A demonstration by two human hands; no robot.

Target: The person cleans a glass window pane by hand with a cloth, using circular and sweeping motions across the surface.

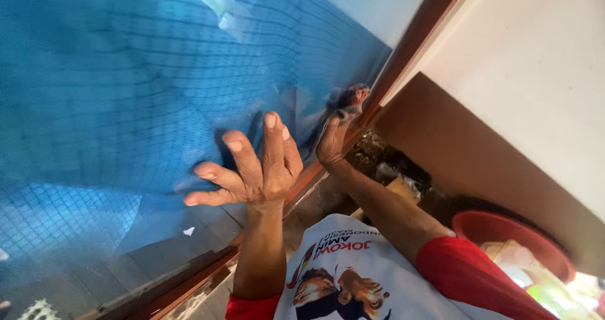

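Observation:
My left hand [255,169] lies flat against a glass window pane [126,74], fingers spread and holding nothing. My right hand [333,140] reaches further up the pane and grips a small dark, reddish cloth [350,99], pressing it on the glass beside the brown wooden window frame [409,43]. Blue netting with a grid pattern shows through the glass. My white printed shirt with red sleeves [353,276] fills the bottom of the view.
A white wall [535,74] and a brown ledge [479,150] run along the right of the frame. Under it sit a red plastic basin [504,228] and some cluttered packets. A lower wooden frame rail [189,282] crosses the bottom left.

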